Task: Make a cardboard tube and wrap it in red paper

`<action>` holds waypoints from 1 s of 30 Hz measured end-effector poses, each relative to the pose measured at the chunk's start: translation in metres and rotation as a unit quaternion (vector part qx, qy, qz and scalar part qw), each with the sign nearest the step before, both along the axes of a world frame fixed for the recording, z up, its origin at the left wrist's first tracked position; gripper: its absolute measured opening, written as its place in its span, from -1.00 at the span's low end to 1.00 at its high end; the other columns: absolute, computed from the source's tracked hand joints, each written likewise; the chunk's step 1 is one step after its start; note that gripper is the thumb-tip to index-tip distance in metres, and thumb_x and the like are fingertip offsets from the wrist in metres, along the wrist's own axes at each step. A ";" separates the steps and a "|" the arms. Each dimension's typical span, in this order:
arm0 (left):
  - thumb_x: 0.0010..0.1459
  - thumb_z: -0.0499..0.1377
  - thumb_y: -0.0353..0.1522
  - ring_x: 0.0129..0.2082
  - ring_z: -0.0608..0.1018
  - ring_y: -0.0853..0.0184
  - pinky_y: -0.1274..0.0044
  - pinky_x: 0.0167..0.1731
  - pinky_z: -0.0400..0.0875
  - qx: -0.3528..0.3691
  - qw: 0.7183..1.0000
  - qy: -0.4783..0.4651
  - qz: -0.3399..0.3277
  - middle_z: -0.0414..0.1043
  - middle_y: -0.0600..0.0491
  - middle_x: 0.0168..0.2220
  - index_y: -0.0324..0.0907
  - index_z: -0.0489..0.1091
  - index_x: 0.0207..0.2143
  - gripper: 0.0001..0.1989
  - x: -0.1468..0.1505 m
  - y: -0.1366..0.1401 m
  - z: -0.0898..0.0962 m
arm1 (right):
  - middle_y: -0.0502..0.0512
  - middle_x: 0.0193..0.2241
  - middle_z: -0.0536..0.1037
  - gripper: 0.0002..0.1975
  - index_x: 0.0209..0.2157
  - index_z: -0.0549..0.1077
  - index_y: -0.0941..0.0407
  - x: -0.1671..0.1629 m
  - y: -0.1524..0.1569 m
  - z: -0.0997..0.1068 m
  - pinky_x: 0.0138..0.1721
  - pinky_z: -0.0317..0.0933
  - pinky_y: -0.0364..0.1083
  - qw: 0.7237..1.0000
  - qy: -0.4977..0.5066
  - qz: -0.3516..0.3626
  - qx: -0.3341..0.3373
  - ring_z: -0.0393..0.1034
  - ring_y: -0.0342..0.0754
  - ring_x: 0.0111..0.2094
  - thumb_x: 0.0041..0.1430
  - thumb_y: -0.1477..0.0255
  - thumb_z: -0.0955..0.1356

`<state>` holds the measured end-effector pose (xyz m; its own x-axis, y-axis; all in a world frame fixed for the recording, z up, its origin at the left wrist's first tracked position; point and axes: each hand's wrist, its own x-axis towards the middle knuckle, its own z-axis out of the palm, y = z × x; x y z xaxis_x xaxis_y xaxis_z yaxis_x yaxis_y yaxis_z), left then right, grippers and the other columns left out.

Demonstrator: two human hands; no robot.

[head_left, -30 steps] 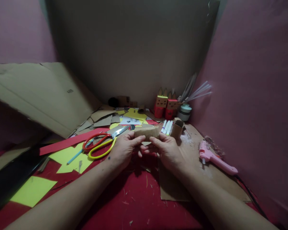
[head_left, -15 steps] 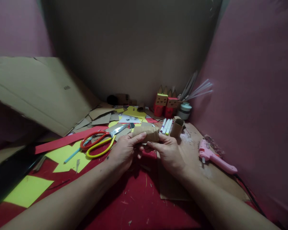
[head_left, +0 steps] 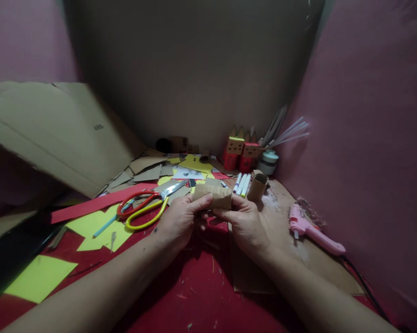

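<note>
A small piece of brown cardboard (head_left: 217, 195), bent into a curve, is held up between both hands over the red tablecloth (head_left: 194, 286). My left hand (head_left: 182, 215) grips its left end, thumb across the front face. On the other end, my right hand (head_left: 245, 219) pinches the edge between thumb and fingers. The fingers behind the cardboard are mostly hidden. Just left of my left hand lie scissors (head_left: 146, 212) with red and yellow handles. A cardboard tube (head_left: 257, 187) stands beyond my right hand, beside several white markers (head_left: 242, 184).
A pink glue gun (head_left: 314, 231) lies on a cardboard sheet (head_left: 319, 263) at the right, its cord trailing forward. Yellow paper (head_left: 42, 277) and a red strip (head_left: 101, 202) are at the left. Behind stand red box figures (head_left: 232, 155) and a lidded jar (head_left: 268, 162).
The cardboard piece has tipped slightly in my fingers and shows a flatter front face. Both hands keep their hold, and the view has shifted a little.
</note>
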<state>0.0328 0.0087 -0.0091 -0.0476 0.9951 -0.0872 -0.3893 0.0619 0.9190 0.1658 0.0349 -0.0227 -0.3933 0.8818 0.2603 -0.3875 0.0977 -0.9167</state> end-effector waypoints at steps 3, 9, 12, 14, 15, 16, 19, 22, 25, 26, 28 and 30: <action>-0.06 0.31 -0.31 -0.76 0.30 0.51 0.65 -0.76 0.16 0.000 1.000 -0.011 0.007 0.34 0.14 -0.67 -0.27 0.45 -0.40 -0.80 0.001 0.000 0.001 | 0.06 -0.38 0.60 -0.82 -0.29 0.52 0.13 0.002 0.000 0.003 -0.45 0.39 -0.12 0.999 -0.019 0.018 -0.018 0.50 -0.07 -0.44 -0.01 0.46 0.43; -0.08 0.33 -0.29 -0.60 0.45 0.37 0.53 -0.60 0.34 0.037 0.999 -0.021 -0.004 0.45 0.06 -0.51 -0.25 0.43 -0.33 -0.73 0.003 0.000 -0.003 | 0.05 -0.58 0.56 -0.84 -0.45 0.51 0.19 0.000 -0.003 0.005 -0.58 0.32 -0.20 0.997 -0.054 -0.006 -0.052 0.47 -0.09 -0.58 -0.08 0.40 0.46; -0.07 0.33 -0.25 -0.66 0.40 0.42 0.57 -0.66 0.25 0.045 0.999 0.015 0.017 0.37 0.13 -0.61 -0.23 0.40 -0.39 -0.74 0.003 0.000 -0.006 | 0.01 -0.61 0.54 -0.85 -0.50 0.50 0.18 -0.001 -0.005 0.002 -0.58 0.33 -0.19 0.997 -0.059 -0.013 -0.038 0.45 -0.12 -0.62 -0.08 0.38 0.47; -0.07 0.32 -0.25 -0.68 0.37 0.45 0.60 -0.69 0.20 0.041 0.999 0.020 0.025 0.34 0.15 -0.63 -0.23 0.38 -0.42 -0.74 0.003 0.000 -0.008 | 0.00 -0.61 0.54 -0.87 -0.48 0.51 0.16 0.000 -0.006 -0.001 -0.55 0.36 -0.17 0.997 -0.073 -0.018 -0.017 0.46 -0.11 -0.60 -0.04 0.39 0.45; -0.07 0.32 -0.25 -0.71 0.34 0.47 0.62 -0.71 0.15 0.038 0.999 0.024 0.026 0.32 0.16 -0.66 -0.23 0.38 -0.44 -0.75 0.003 0.000 -0.008 | 0.00 -0.60 0.54 -0.90 -0.47 0.51 0.16 0.001 -0.006 -0.003 -0.52 0.36 -0.16 0.996 -0.086 -0.027 0.003 0.46 -0.11 -0.58 -0.02 0.40 0.44; -0.07 0.32 -0.26 -0.74 0.30 0.49 0.63 -0.74 0.10 0.033 0.999 0.030 0.026 0.30 0.18 -0.69 -0.23 0.37 -0.46 -0.75 0.002 0.000 -0.008 | 0.00 -0.58 0.54 -0.92 -0.49 0.52 0.15 0.001 -0.006 -0.005 -0.50 0.36 -0.16 0.994 -0.100 -0.040 0.031 0.46 -0.12 -0.56 0.00 0.42 0.43; -0.10 0.33 -0.27 -0.79 0.24 0.51 0.65 -0.78 0.01 0.020 0.999 0.041 0.025 0.23 0.20 -0.76 -0.24 0.35 -0.53 -0.74 0.001 0.001 -0.009 | 0.00 -0.57 0.53 -0.89 -0.54 0.50 0.14 0.002 -0.006 -0.009 -0.47 0.35 -0.17 0.982 -0.133 -0.076 0.111 0.43 -0.14 -0.55 0.03 0.47 0.40; -0.10 0.33 -0.27 -0.76 0.29 0.47 0.63 -0.75 0.12 0.017 1.000 0.015 0.014 0.25 0.17 -0.74 -0.24 0.35 -0.55 -0.75 0.001 0.000 -0.009 | -0.01 -0.58 0.52 -0.92 -0.48 0.51 0.14 0.001 -0.005 -0.005 -0.50 0.37 -0.14 0.990 -0.119 -0.042 0.065 0.45 -0.11 -0.55 0.04 0.44 0.40; -0.07 0.32 -0.28 -0.65 0.43 0.39 0.55 -0.60 0.32 0.025 1.000 -0.013 -0.013 0.40 0.07 -0.62 -0.27 0.42 -0.44 -0.77 0.001 -0.001 -0.006 | 0.00 -0.54 0.55 -0.88 -0.36 0.52 0.14 0.000 -0.003 0.000 -0.51 0.38 -0.14 0.997 -0.082 0.009 -0.008 0.48 -0.09 -0.51 0.00 0.44 0.42; -0.06 0.31 -0.30 -0.58 0.48 0.36 0.52 -0.53 0.37 0.030 0.999 -0.019 -0.024 0.45 0.03 -0.55 -0.28 0.45 -0.38 -0.77 0.002 -0.002 -0.005 | 0.01 -0.52 0.56 -0.86 -0.34 0.53 0.15 0.000 -0.002 0.002 -0.50 0.38 -0.15 0.997 -0.071 0.014 -0.016 0.48 -0.09 -0.50 -0.03 0.45 0.43; -0.04 0.31 -0.33 -0.48 0.52 0.31 0.47 -0.42 0.41 0.043 0.998 -0.025 -0.041 0.51 -0.03 -0.42 -0.29 0.47 -0.28 -0.74 0.002 -0.002 -0.003 | 0.01 -0.51 0.57 -0.84 -0.35 0.55 0.16 0.000 0.001 0.002 -0.45 0.39 -0.15 0.999 -0.042 0.013 -0.018 0.48 -0.11 -0.50 -0.07 0.49 0.45; -0.03 0.30 -0.35 -0.43 0.53 0.32 0.49 -0.38 0.41 0.063 0.997 -0.017 -0.048 0.52 -0.04 -0.36 -0.30 0.48 -0.24 -0.73 0.000 -0.001 -0.002 | 0.02 -0.51 0.58 -0.86 -0.37 0.56 0.15 0.001 0.003 0.001 -0.41 0.40 -0.13 1.000 -0.010 0.017 -0.011 0.48 -0.11 -0.50 -0.08 0.50 0.45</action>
<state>0.0329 0.0074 -0.0112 0.0486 0.9980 0.0397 -0.4190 -0.0157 0.9079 0.1665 0.0379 -0.0214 -0.4274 0.8738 0.2322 -0.3716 0.0643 -0.9262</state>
